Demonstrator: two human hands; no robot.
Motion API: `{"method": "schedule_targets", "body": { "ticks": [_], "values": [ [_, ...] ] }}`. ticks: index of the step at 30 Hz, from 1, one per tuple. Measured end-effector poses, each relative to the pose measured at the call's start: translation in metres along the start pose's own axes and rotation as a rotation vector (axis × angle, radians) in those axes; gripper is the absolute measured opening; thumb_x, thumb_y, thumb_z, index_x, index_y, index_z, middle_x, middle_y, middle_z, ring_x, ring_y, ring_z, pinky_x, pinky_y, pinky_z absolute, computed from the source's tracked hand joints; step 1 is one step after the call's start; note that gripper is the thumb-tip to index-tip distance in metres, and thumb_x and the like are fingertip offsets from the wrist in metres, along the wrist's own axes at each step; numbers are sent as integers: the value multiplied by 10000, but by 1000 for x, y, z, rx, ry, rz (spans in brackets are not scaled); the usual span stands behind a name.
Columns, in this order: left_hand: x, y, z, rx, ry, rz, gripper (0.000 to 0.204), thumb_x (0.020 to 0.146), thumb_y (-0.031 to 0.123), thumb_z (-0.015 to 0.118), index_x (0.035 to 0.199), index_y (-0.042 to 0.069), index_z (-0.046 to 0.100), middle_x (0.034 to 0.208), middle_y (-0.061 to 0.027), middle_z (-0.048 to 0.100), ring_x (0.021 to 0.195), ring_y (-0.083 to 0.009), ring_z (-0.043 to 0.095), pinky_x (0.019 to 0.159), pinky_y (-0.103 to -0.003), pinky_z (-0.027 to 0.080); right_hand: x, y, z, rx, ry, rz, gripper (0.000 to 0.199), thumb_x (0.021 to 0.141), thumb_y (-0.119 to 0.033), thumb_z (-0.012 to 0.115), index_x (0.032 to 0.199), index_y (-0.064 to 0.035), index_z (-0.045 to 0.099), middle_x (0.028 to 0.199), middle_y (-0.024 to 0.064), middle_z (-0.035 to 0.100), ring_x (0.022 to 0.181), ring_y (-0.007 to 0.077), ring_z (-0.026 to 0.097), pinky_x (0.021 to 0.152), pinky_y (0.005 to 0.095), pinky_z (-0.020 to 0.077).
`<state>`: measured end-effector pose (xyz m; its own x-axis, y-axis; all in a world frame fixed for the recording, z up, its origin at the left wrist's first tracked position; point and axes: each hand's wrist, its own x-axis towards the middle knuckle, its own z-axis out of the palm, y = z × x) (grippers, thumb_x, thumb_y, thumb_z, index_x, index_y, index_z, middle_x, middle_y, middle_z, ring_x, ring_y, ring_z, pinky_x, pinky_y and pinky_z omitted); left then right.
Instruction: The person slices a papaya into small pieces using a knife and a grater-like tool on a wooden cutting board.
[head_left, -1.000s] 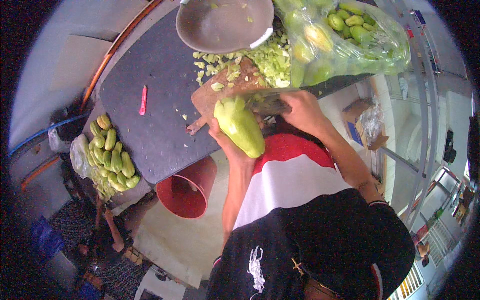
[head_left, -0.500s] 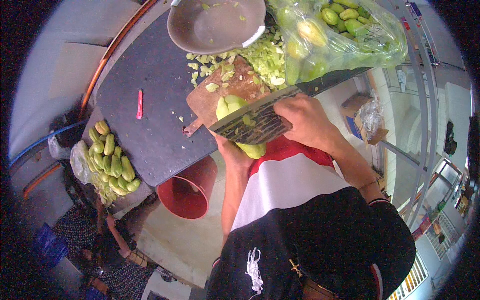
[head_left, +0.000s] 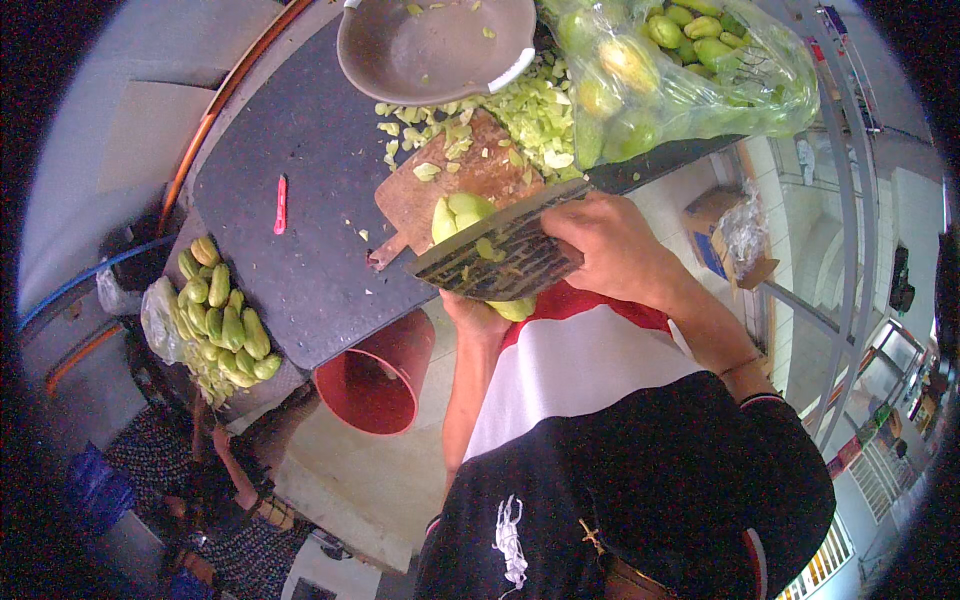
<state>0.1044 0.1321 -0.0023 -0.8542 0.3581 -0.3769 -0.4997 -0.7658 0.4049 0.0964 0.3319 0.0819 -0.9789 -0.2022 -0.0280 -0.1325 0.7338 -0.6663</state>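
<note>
My right hand (head_left: 610, 245) grips the handle of a broad cleaver (head_left: 495, 262), whose flat blade lies across a pale green fruit (head_left: 465, 212). My left hand (head_left: 475, 312) holds that fruit from below and is mostly hidden under the blade; only its lower end (head_left: 515, 308) shows beneath. Both hover over the near edge of a brown wooden cutting board (head_left: 440, 190) on a dark table (head_left: 300, 150). Green peelings (head_left: 530, 110) are piled at the board's far side.
A grey bowl (head_left: 435, 45) with a few scraps stands at the table's far edge. A clear plastic bag of green fruit (head_left: 680, 70) lies to the right. A red peeler (head_left: 281, 203) rests on the table. Peeled fruit (head_left: 220, 310) fills a bag lower left, beside a red bucket (head_left: 375, 380).
A second ago my left hand held the whole fruit up with the cleaver behind it. The cleaver has since come across the fruit, and its blade now covers most of it.
</note>
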Motion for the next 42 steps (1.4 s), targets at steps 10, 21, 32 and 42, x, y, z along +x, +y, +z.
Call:
{"method": "schedule_targets", "body": {
  "ticks": [10, 21, 32, 42],
  "values": [
    [15, 13, 36, 103, -119, -242, 881, 664, 523, 744, 1331, 24, 456, 1161, -188, 593, 912, -341, 643, 714, -462, 585, -9, 58, 11, 122, 127, 324, 203, 708, -80, 707, 898, -14, 677, 718, 219, 626, 699, 410, 636, 631, 444, 496],
    [15, -1, -12, -92, 28, -213, 692, 884, 591, 590, 1348, 84, 506, 1300, -127, 578, 1164, -299, 566, 988, -473, 484, -6, 2, 1, -106, 29, 51, 258, 672, -171, 752, 851, -72, 595, 855, 107, 671, 808, 374, 652, 727, 483, 541],
    [-3, 1, -15, 85, -12, -145, 608, 882, 516, 602, 1299, 78, 537, 1242, -121, 614, 1099, -293, 615, 901, -457, 541, 0, -13, -8, -37, 23, -6, 225, 640, -89, 719, 798, -69, 560, 785, 102, 613, 754, 366, 601, 680, 457, 500],
    [-5, 2, -30, 61, 9, -181, 599, 892, 531, 610, 1292, 89, 557, 1248, -114, 609, 1110, -281, 598, 933, -450, 521, -1, -17, -12, -115, -12, -60, 232, 669, -175, 734, 820, -69, 593, 782, 113, 670, 731, 362, 670, 664, 472, 558]
  ]
}}
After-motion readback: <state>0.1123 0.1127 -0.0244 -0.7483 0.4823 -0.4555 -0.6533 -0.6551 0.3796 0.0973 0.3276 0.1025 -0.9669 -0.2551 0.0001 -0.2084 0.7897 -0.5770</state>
